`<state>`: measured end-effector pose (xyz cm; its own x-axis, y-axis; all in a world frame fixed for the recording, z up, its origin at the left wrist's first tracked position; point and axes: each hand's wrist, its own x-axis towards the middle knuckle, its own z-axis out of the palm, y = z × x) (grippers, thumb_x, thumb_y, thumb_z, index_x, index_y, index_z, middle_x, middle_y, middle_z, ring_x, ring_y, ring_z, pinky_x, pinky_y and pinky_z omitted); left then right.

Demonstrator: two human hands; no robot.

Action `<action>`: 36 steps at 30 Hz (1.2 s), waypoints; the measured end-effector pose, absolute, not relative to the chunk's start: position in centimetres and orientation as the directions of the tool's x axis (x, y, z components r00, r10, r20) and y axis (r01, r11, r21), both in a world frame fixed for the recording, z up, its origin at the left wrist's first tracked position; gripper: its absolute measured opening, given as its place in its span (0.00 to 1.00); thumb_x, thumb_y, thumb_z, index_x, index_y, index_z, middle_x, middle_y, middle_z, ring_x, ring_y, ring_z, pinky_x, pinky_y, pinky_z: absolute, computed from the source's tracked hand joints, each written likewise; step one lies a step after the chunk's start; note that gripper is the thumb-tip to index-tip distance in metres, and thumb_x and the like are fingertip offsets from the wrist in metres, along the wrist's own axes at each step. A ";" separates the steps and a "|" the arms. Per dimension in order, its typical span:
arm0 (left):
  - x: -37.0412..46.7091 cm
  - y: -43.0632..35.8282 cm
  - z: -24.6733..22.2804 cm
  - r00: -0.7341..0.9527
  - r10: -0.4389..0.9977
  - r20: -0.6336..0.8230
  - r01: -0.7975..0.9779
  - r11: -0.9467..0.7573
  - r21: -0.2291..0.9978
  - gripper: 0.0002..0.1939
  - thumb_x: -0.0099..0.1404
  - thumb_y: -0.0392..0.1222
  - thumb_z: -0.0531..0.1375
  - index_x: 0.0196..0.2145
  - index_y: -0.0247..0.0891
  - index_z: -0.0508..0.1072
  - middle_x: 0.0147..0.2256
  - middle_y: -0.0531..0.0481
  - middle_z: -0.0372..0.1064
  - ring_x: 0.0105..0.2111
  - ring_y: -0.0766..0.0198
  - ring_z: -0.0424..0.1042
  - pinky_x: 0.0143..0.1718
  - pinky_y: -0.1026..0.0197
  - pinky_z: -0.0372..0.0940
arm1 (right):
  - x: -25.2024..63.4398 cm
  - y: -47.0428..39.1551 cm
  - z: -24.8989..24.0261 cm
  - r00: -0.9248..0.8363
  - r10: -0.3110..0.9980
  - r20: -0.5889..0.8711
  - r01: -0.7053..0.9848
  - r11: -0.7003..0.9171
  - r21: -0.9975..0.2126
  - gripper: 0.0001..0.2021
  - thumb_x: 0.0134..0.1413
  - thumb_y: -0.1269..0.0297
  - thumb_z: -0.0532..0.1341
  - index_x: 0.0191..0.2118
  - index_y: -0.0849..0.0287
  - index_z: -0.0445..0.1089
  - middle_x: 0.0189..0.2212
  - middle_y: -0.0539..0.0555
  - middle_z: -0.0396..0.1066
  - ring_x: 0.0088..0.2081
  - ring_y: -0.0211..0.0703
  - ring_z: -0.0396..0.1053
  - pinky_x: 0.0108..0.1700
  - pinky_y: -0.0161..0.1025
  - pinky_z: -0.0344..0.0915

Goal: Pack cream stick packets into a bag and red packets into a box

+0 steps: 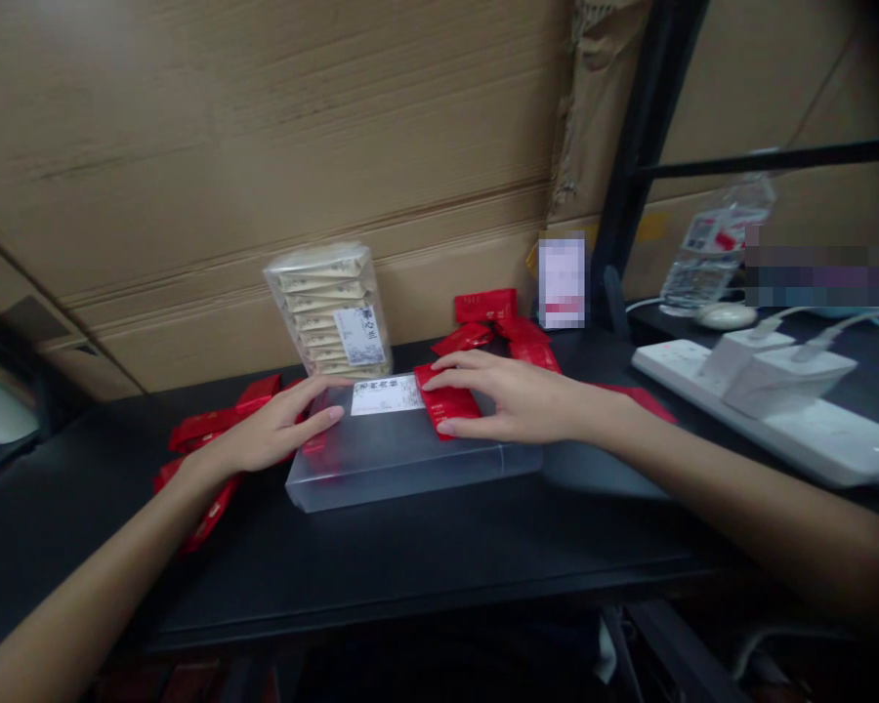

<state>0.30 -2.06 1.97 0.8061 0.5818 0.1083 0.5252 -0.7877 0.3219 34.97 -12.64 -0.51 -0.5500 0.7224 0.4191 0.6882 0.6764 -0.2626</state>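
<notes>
A clear plastic box point(410, 474) lies flat on the black tabletop, with a white printed label point(387, 395) on its upper side. My left hand point(274, 425) grips its left end, thumb on the top and fingers along the far side. Over the right part of the box, a small red packet point(446, 405) is between the thumb and fingers of my right hand point(509, 395). More red packets point(209, 425) lie beside and beneath my left forearm. Behind my right hand is another loose group of red packets point(494, 322). Some red shows through the box's left end.
A clear box filled with cream packets point(329, 308) stands upright against the cardboard point(264, 127). To the right are a white power strip point(769, 410) with plugged-in chargers, a water bottle point(722, 239) and a black metal frame point(648, 127). A blurred-out upright item point(563, 281) stands at the back.
</notes>
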 end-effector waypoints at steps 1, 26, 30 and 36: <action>0.4 -2.0 2.0 0.805 0.584 0.104 0.530 -0.786 0.318 0.24 0.78 0.54 0.54 0.66 0.44 0.64 0.64 0.44 0.66 0.63 0.50 0.67 0.65 0.49 0.62 | 35.0 -12.7 -0.4 -0.554 0.722 0.414 0.684 0.678 -0.267 0.29 0.66 0.45 0.61 0.63 0.60 0.71 0.63 0.65 0.68 0.64 0.59 0.66 0.66 0.56 0.62; 0.8 -1.6 1.7 0.792 0.597 0.127 0.544 -0.785 0.298 0.25 0.77 0.55 0.54 0.65 0.43 0.65 0.64 0.44 0.67 0.63 0.50 0.68 0.64 0.50 0.63 | 35.8 -13.0 -0.3 -0.555 0.718 0.421 0.676 0.684 -0.275 0.37 0.59 0.35 0.62 0.64 0.59 0.70 0.63 0.65 0.67 0.63 0.63 0.67 0.66 0.56 0.61; 0.7 -2.1 2.0 0.796 0.592 0.128 0.535 -0.786 0.310 0.25 0.77 0.55 0.54 0.65 0.43 0.65 0.64 0.44 0.66 0.63 0.50 0.67 0.65 0.49 0.62 | 35.3 -12.8 -0.6 -0.534 0.726 0.434 0.669 0.676 -0.307 0.38 0.58 0.35 0.63 0.65 0.57 0.69 0.66 0.65 0.64 0.66 0.63 0.63 0.68 0.58 0.58; 0.4 -2.2 1.9 0.802 0.580 0.146 0.510 -0.790 0.339 0.25 0.77 0.55 0.54 0.65 0.44 0.65 0.63 0.43 0.67 0.61 0.49 0.68 0.63 0.49 0.64 | 34.9 -12.6 -0.8 -0.516 0.751 0.412 0.695 0.648 -0.311 0.37 0.60 0.36 0.62 0.67 0.55 0.67 0.69 0.64 0.60 0.68 0.63 0.60 0.69 0.61 0.57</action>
